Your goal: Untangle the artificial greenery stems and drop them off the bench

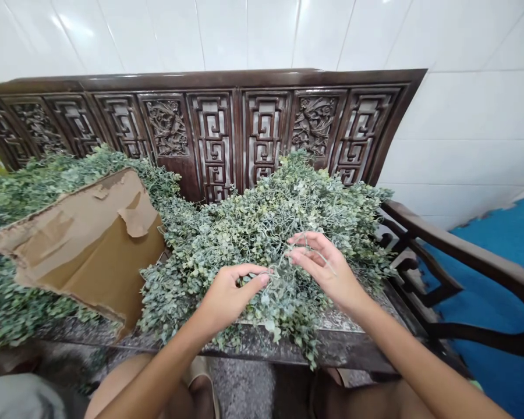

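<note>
A large heap of artificial green leafy sprigs (pixel 248 244) with small grey-green leaves covers the seat of a bench. My left hand (pixel 233 294) rests at the heap's front, its fingertips pinched around a thin pale stem. My right hand (pixel 325 269) is raised a little to the right of it, with thumb and fingers closed on a thin stem of the same sprig. The stem's full length is hidden among the leaves. A torn brown cardboard sheet (pixel 87 244) leans on the foliage to the left of both hands.
A dark carved wooden bench back (pixel 212 137) stands behind the heap, with a white tiled wall (pixel 463 116) above it. A wooden armrest (pixel 458 250) runs along the right, beyond it a blue mat (pixel 489 291). The speckled stone seat edge (pixel 262 346) lies just above my knees.
</note>
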The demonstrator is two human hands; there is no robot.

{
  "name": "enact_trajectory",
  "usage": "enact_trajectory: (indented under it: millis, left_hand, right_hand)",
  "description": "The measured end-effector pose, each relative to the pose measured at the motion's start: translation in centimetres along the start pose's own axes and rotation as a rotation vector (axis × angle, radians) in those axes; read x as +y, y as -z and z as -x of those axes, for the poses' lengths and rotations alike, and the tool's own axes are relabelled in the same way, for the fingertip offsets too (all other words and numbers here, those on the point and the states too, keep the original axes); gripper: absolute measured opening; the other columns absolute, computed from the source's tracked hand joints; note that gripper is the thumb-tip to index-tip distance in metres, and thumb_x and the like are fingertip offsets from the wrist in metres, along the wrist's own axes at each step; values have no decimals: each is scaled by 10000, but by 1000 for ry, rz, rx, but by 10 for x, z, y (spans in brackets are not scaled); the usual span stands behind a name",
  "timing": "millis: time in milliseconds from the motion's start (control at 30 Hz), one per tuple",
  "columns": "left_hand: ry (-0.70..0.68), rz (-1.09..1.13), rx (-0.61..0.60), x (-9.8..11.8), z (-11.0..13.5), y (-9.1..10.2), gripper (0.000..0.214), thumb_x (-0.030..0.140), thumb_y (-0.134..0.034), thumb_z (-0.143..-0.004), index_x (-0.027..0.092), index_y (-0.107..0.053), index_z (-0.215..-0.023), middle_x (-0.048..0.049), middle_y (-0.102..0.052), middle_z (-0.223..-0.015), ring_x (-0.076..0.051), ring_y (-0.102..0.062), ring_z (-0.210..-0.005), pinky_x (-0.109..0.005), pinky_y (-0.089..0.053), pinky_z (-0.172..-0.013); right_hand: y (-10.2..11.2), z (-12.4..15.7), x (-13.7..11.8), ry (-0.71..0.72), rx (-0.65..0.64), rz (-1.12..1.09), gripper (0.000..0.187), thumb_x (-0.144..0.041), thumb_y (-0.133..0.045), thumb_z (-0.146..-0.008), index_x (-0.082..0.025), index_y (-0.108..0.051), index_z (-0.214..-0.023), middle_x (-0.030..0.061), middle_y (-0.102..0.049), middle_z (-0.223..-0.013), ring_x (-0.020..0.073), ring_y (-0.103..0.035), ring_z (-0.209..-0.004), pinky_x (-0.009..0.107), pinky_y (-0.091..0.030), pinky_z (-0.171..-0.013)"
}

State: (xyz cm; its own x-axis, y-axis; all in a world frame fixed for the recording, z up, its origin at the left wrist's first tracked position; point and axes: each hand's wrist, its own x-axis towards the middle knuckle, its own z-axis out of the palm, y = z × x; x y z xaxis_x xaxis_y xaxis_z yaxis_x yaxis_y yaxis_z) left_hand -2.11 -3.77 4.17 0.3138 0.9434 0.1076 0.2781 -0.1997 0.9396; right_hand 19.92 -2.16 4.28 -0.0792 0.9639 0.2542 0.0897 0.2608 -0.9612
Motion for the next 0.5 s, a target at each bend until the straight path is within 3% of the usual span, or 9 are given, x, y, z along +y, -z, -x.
enact_trajectory:
  millis: [167,300,367,500]
  left_hand:
    - [-21,25,96,1,0,2,263,399,-595,-907,197,-764,-919,-39,-765,-921,-216,-673,-877,-315,-503,-811]
    - [-13,29,133,1,0,1,263,392,-592,-907,189,-742,-837,-31,-752,-866,-206,-659,-834,-304,-492,-789]
    - [-15,44,140,1,2,-2,244,382,-605,-899,190,-749,-861,-35,-760,-898,-209,-665,-851,-306,-496,-799]
    - [-74,52,150,2,5,-11,214,338,-620,-891,181,-757,-937,-50,-767,-987,-218,-676,-922,-316,-498,-861]
  right_hand:
    - [8,-2,-4,116,76,189,400,-397,-688,-868,-258,-519,-1204,111,-612,-1242,256,-613,-1106,430,-537,-910]
    - [9,6,-17,298,199,307,235,-343,-601,-936,-253,-565,-1149,96,-642,-1167,241,-622,-1050,388,-519,-860]
    - [2,14,-24,340,104,410,126,-328,-581,-948,-247,-615,-1038,61,-676,-982,209,-641,-873,345,-510,-755]
    - [-20,27,-32,224,-147,518,144,-385,-623,-922,-242,-611,-926,-5,-633,-723,158,-570,-625,290,-431,-572]
